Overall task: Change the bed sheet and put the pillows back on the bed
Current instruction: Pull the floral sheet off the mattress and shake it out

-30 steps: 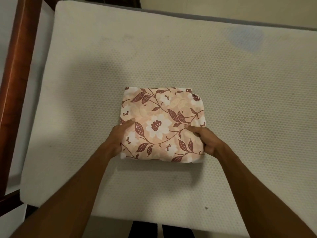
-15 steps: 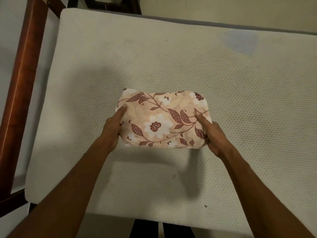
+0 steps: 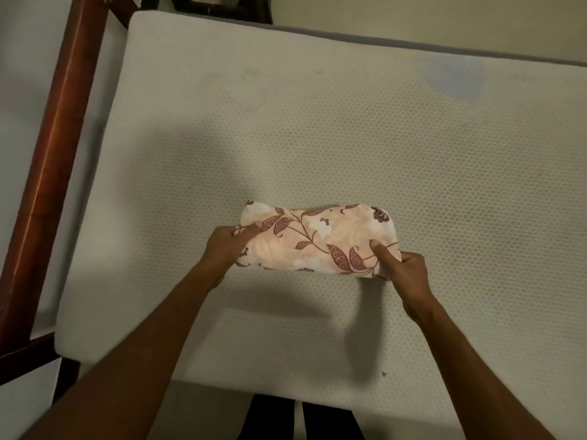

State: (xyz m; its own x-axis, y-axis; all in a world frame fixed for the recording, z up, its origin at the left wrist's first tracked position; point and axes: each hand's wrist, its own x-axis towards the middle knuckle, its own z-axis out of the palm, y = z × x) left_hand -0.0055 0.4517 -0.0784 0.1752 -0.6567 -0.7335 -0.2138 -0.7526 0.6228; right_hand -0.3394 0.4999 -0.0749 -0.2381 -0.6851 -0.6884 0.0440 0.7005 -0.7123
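A folded bed sheet [image 3: 320,239], peach with dark red leaves and white flowers, is held just above the bare white mattress [image 3: 317,138]. My left hand [image 3: 227,249] grips its left end with the fingers tucked under. My right hand [image 3: 403,268] grips its right end, thumb pressed on top. The bundle is tilted so that its near edge is lifted towards me. No pillows are in view.
A reddish-brown wooden bed rail [image 3: 54,154] runs along the left side of the mattress. A faint bluish stain [image 3: 451,77] marks the mattress at the far right. The pale floor [image 3: 413,20] shows beyond the far edge. My dark-trousered legs [image 3: 298,420] stand at the near edge.
The folded sheet lay flat on the mattress a second ago. Both hands have since gripped its ends and lifted and tilted it towards me.
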